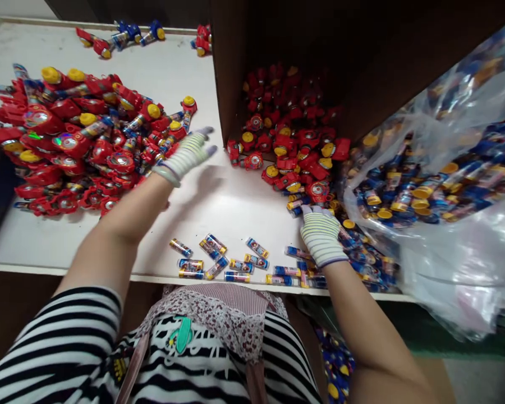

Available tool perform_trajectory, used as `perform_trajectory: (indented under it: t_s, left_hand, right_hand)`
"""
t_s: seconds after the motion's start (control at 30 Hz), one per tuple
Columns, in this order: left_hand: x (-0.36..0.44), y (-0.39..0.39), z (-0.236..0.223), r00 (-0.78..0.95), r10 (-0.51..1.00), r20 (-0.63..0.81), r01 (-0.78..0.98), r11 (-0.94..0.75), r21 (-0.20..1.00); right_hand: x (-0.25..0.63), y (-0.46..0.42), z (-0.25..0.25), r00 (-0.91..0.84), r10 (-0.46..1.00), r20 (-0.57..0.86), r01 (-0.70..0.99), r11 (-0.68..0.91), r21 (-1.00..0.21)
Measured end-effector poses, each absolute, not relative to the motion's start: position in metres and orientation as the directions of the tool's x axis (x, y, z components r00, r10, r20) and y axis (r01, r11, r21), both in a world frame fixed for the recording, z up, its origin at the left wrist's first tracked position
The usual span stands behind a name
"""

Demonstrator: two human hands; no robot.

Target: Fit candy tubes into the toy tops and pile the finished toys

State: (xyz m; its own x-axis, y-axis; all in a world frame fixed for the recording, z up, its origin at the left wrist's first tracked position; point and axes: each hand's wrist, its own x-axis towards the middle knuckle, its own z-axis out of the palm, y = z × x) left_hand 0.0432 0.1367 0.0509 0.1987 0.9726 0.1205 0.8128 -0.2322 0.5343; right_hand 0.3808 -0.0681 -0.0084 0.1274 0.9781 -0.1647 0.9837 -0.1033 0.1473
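The left hand [189, 154], gloved in striped knit, is spread open and empty, just beside a heap of red plastic toys with yellow caps [71, 140]. The right hand [322, 235], gloved alike, curls downward, touching small blue-and-gold cylindrical tubes [297, 252] on the white counter [109, 50]; whether it grips one, I cannot tell.
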Motion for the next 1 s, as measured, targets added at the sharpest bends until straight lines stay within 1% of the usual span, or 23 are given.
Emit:
perform_trajectory:
  t_s: [0.03, 0.1, 0.17, 0.23, 0.3, 0.37, 0.43, 0.47, 0.53, 0.6, 0.63, 0.67, 0.7, 0.73, 0.87, 1.0]
  left_hand:
    - [0.07, 0.136, 0.037, 0.246, 0.966, 0.082, 0.809, -0.251, 0.532]
    - [0.112, 0.14, 0.016, 0.256, 0.966, 0.031, 0.831, -0.237, 0.504]
    - [0.136, 0.147, 0.001, 0.18, 0.984, 0.012, 0.859, -0.163, 0.485]
    - [0.145, 0.152, -0.008, 0.115, 0.993, 0.008, 0.867, -0.105, 0.487]
    - [0.143, 0.15, -0.015, 0.098, 0.995, 0.018, 0.844, -0.093, 0.528]
    - [0.133, 0.138, -0.019, 0.129, 0.992, -0.003, 0.766, -0.097, 0.636]
    - [0.116, 0.116, -0.02, 0.178, 0.981, -0.07, 0.615, -0.055, 0.787]
    - [0.107, 0.103, -0.02, 0.199, 0.975, -0.1, 0.514, -0.017, 0.858]
    - [0.092, 0.074, -0.017, 0.216, 0.968, -0.128, 0.262, 0.069, 0.963]
    - [0.085, 0.046, -0.012, 0.246, 0.962, -0.121, 0.0, 0.125, 0.992]
    - [0.085, 0.033, -0.009, 0.277, 0.955, -0.108, -0.111, 0.144, 0.983]
    - [0.087, 0.021, -0.006, 0.308, 0.947, -0.094, -0.196, 0.159, 0.968]
    - [0.09, 0.011, -0.003, 0.332, 0.94, -0.081, -0.243, 0.168, 0.955]
    - [0.094, 0.002, 0.0, 0.347, 0.935, -0.074, -0.253, 0.17, 0.952]
    - [0.105, -0.015, 0.005, 0.338, 0.939, -0.066, -0.145, 0.121, 0.982]
    - [0.104, -0.014, 0.008, 0.154, 0.988, 0.007, -0.193, 0.023, 0.981]
  right_hand:
    - [0.379, -0.062, -0.01, 0.141, 0.975, -0.174, 0.982, -0.115, 0.15]
    - [0.377, -0.054, -0.013, 0.163, 0.972, -0.172, 0.979, -0.138, 0.151]
    - [0.375, -0.05, -0.015, 0.161, 0.975, -0.156, 0.979, -0.139, 0.146]
    - [0.372, -0.052, -0.016, 0.12, 0.981, -0.155, 0.987, -0.102, 0.12]
    - [0.368, -0.059, -0.016, 0.047, 0.983, -0.175, 0.997, -0.036, 0.065]
    - [0.363, -0.069, -0.017, -0.058, 0.979, -0.193, 0.998, 0.055, -0.022]
    - [0.358, -0.08, -0.022, -0.152, 0.972, -0.18, 0.98, 0.124, -0.154]
    - [0.354, -0.084, -0.024, -0.179, 0.971, -0.157, 0.959, 0.136, -0.249]
    - [0.345, -0.089, -0.03, -0.178, 0.981, -0.073, 0.861, 0.119, -0.495]
    - [0.33, -0.088, -0.032, -0.13, 0.991, 0.022, 0.683, 0.105, -0.723]
    - [0.321, -0.086, -0.031, -0.105, 0.993, 0.061, 0.602, 0.112, -0.791]
    - [0.312, -0.083, -0.029, -0.084, 0.992, 0.092, 0.548, 0.123, -0.827]
    - [0.302, -0.079, -0.026, -0.068, 0.991, 0.116, 0.526, 0.134, -0.84]
    - [0.294, -0.076, -0.022, -0.058, 0.989, 0.136, 0.527, 0.146, -0.837]
    - [0.28, -0.072, -0.007, -0.072, 0.983, 0.169, 0.59, 0.179, -0.788]
    - [0.289, -0.083, 0.0, -0.1, 0.991, 0.086, 0.685, 0.132, -0.717]
